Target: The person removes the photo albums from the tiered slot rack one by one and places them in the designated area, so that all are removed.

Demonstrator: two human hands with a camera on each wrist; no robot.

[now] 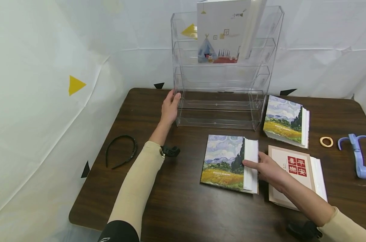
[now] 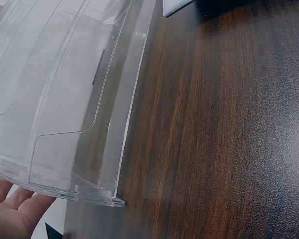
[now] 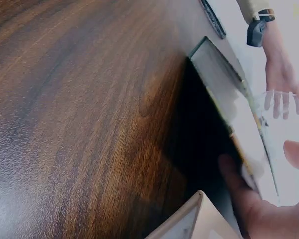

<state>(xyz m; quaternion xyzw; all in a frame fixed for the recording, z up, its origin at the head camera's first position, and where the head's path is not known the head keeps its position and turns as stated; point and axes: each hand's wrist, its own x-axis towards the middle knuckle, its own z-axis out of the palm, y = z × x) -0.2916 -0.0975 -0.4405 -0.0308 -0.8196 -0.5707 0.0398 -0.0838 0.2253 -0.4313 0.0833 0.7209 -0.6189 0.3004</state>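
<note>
My left hand (image 1: pixel 170 108) rests against the outer left side of a clear acrylic tiered rack (image 1: pixel 216 123); its fingers (image 2: pixel 34 206) touch the panel, quite straight. At the table's middle, my right hand (image 1: pixel 269 168) grips a photo album (image 1: pixel 223 161) with a painted landscape cover by its right edge. The thumb is over the page side and fingers (image 3: pixel 234 179) are underneath; in the right wrist view the album (image 3: pixel 224 84) is tilted off the table. Close by that hand lies a beige album (image 1: pixel 282 156) with red character squares.
A white boxed book (image 1: pixel 219 30) stands in the rack's upper tier. A second landscape album (image 1: pixel 282 119) lies right of the rack. Farther right are a wooden ring (image 1: pixel 326 137) and a blue hook-shaped item (image 1: pixel 356 151). A black headband (image 1: pixel 134 148) lies at left.
</note>
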